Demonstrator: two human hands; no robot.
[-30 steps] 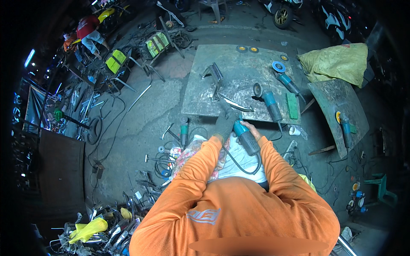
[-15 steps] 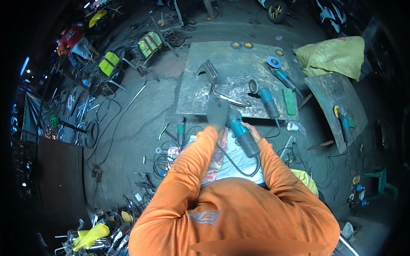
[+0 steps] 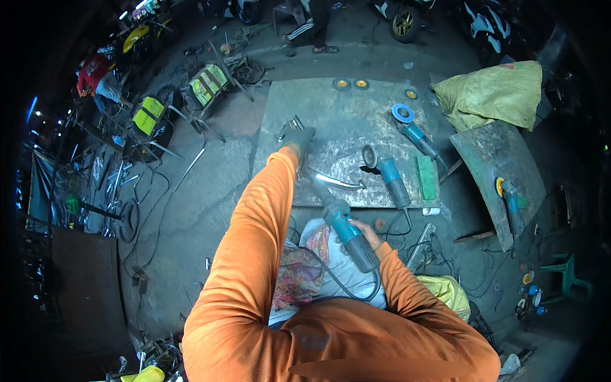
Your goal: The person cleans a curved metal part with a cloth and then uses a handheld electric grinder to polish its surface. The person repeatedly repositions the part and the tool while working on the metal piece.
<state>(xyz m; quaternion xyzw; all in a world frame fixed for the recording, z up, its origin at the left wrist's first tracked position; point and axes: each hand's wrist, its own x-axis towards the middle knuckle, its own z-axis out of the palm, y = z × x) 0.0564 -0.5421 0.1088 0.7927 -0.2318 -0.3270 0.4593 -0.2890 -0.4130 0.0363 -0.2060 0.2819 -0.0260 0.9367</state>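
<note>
My left hand (image 3: 299, 137), in a dark glove, reaches far forward with its fingers closed around the upper end of a bent metal bracket (image 3: 294, 122). From below that hand a shiny curved metal tube (image 3: 340, 183) runs right along the worn board (image 3: 344, 108); the glove hides where they meet. My bare right hand (image 3: 366, 235) grips a teal and black angle grinder (image 3: 350, 234) over my lap. The grinder's head points forward toward the tube, its front end blurred. A cable loops from its rear.
Two more teal grinders, one with a grey disc (image 3: 393, 181) and one with a blue disc (image 3: 417, 135), lie on the board beside a green block (image 3: 426, 177). Another grinder (image 3: 512, 205) rests on a tilted board at right. Yellow-green machines (image 3: 147, 116) stand left. People are farther off.
My left hand has left the grinder's front and gone forward onto the metal bracket. The grinder, still in my right hand, has shifted slightly. The whole view has tilted a little.
</note>
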